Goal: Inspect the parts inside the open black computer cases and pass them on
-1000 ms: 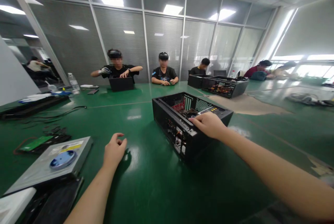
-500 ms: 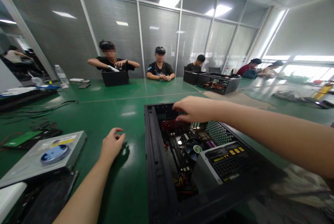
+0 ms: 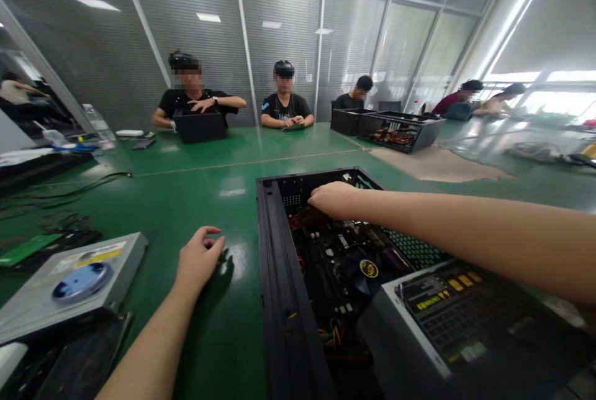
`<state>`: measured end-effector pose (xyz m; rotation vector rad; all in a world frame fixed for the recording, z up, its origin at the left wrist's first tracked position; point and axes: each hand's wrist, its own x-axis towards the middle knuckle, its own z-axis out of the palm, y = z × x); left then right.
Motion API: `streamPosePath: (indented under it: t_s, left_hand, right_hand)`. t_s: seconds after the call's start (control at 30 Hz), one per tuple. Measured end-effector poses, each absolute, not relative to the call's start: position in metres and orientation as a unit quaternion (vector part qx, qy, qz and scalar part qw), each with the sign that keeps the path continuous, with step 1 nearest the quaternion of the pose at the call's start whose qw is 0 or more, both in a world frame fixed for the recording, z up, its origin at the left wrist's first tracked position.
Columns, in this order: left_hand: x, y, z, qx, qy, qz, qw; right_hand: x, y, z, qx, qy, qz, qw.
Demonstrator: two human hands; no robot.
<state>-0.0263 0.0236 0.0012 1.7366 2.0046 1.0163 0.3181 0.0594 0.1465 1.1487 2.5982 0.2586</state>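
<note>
An opened black computer case (image 3: 291,300) lies on the green table before me, its inside facing up. My right hand (image 3: 336,200) reaches into its far part, over a dark red circuit card (image 3: 305,218). The fingers are curled together, and their tips are hidden, so I cannot tell whether they grip the card. Nearer to me are a round cooling fan (image 3: 365,269) on the motherboard (image 3: 328,263) and a grey power supply (image 3: 433,319) with a black label. To the left of the case, my left hand (image 3: 201,257) rests on the table, holding nothing, its fingers loosely bent and apart.
At the left stands a silver disc drive (image 3: 125,269) with a blue tape roll (image 3: 82,281) on it. Behind it are a green circuit board (image 3: 28,250) and cables (image 3: 88,184). Across the table, people sit by black cases (image 3: 202,127). A brown sheet (image 3: 426,163) lies far right.
My right hand has lowered into the case, and its fingers have closed together. The view has tipped downward. My left hand stays put. A co-worker across the table has shifted their hands on a black case.
</note>
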Motion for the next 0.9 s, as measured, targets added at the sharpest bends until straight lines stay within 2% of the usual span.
streamPosePath:
  t_s: [0.27,0.47,0.7,0.83,0.9]
  left_hand:
    - [-0.026,0.025,-0.001,0.606,0.703,0.343,0.148]
    - [-0.025,0.023,0.002,0.604,0.709,0.331,0.152]
    - [-0.028,0.025,-0.001,0.620,0.697,0.329,0.146]
    - [-0.029,0.025,0.000,0.630,0.696,0.315,0.140]
    - [-0.030,0.025,0.001,0.631,0.694,0.315,0.145]
  right_hand:
    - [0.327,0.071,0.158,0.477,0.869,0.114,0.064]
    - [0.336,0.068,0.159,0.453,0.881,0.108,0.084]
    - [0.318,0.062,0.137,0.448,0.875,0.072,0.169]
    - [0.315,0.054,0.161,0.440,0.880,0.050,0.171]
    - [0.329,0.035,0.184,0.423,0.897,0.043,0.118]
